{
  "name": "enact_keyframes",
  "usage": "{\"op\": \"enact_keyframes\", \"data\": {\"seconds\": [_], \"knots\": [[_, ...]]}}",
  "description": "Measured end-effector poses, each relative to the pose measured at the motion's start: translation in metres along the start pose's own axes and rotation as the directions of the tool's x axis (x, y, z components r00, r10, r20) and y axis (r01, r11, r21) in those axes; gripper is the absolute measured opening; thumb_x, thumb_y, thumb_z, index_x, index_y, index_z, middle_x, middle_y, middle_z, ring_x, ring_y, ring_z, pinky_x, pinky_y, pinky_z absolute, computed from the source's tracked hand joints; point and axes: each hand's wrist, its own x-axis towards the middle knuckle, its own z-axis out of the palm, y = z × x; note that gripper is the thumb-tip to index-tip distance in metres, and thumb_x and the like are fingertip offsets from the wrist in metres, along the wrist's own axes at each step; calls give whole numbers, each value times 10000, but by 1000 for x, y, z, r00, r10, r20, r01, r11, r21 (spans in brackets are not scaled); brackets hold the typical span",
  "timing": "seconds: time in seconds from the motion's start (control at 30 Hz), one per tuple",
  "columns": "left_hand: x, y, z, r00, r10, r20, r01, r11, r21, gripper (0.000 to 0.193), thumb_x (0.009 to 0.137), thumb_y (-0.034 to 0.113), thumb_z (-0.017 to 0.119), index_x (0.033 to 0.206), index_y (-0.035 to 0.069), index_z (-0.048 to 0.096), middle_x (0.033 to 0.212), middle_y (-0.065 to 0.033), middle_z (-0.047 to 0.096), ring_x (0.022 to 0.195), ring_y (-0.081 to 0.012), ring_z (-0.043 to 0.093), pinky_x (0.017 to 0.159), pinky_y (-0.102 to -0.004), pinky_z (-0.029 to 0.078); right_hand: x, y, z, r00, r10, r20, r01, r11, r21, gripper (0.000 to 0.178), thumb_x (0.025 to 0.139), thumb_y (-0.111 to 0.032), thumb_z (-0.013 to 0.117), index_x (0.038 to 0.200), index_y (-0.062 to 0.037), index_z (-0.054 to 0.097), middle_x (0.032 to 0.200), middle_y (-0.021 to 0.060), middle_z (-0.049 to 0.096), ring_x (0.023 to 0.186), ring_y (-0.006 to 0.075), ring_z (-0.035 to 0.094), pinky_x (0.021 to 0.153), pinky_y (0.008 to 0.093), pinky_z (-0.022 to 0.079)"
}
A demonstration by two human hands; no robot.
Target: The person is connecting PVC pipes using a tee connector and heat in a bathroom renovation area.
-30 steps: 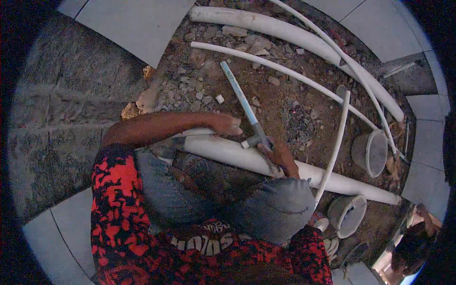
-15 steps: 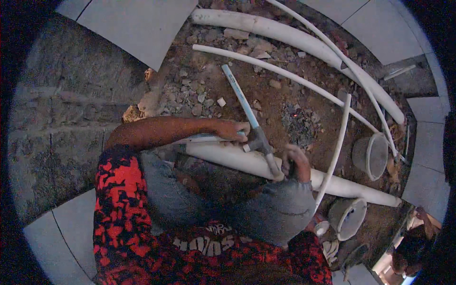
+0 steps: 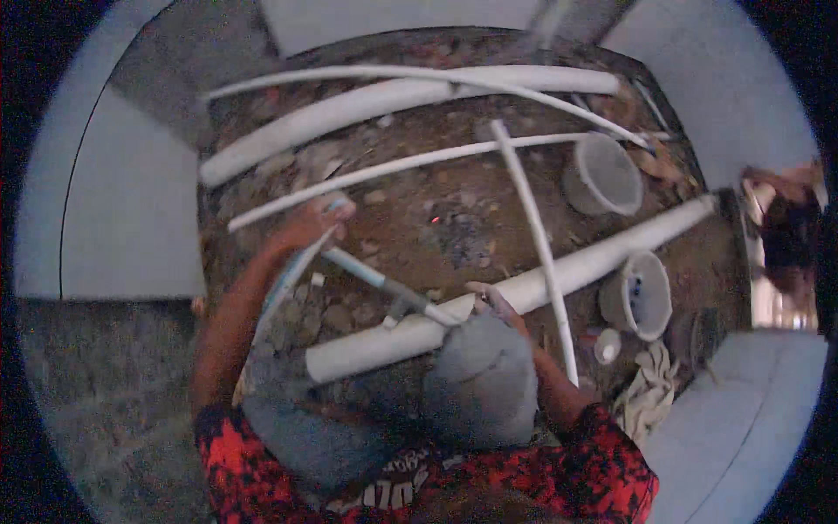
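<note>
My left hand is closed around a thin light-blue and white pipe, which slants down beside my forearm. Just below that hand lies a light-blue pipe joined to a grey tee fitting. From the tee, a pale pipe end runs to my raised knee, and its tip is partly hidden there. My right hand is by the knee, close to this end, with fingers apart and nothing visible in them. Behind the assembly, a thick white pipe lies on the dirt.
Thin white pipes and another thick white pipe cross the far ground. A small ember glows in the ash. On the right are two grey buckets, a lidded can, a cloth and another person.
The view has swung to the right. My left hand has moved outward and away from the tee, still with the thin pipe. My right hand has lowered beside the knee.
</note>
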Motion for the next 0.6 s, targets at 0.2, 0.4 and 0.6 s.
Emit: {"op": "enact_keyframes", "data": {"seconds": [0.2,0.4,0.6], "knots": [[65,13,-44,984,118,-136,-31,856,516,544,839,505,518,1108,32,501,1018,-209,594,941,-373,567,817,-464,425,23,-25,-56,885,98,-456,149,867,475,220,882,-172,480,1038,-33,411,798,149,555,501,190,552,490,296,484],[134,-16,-36,980,75,-186,-1,929,369,741,823,528,524,1299,-17,364,1283,-260,438,1178,-383,437,988,-433,335,-41,88,-241,353,-207,-913,57,978,-200,316,811,-117,566,1102,-48,464,703,68,561,515,163,537,456,283,443],[165,-155,-43,993,-110,-48,118,818,563,747,794,535,552,1277,-15,399,1246,-262,467,1135,-399,472,930,-455,387,-108,-52,-226,296,203,-933,379,872,310,174,857,-223,527,959,-87,564,727,43,557,546,142,502,486,297,434]]}}
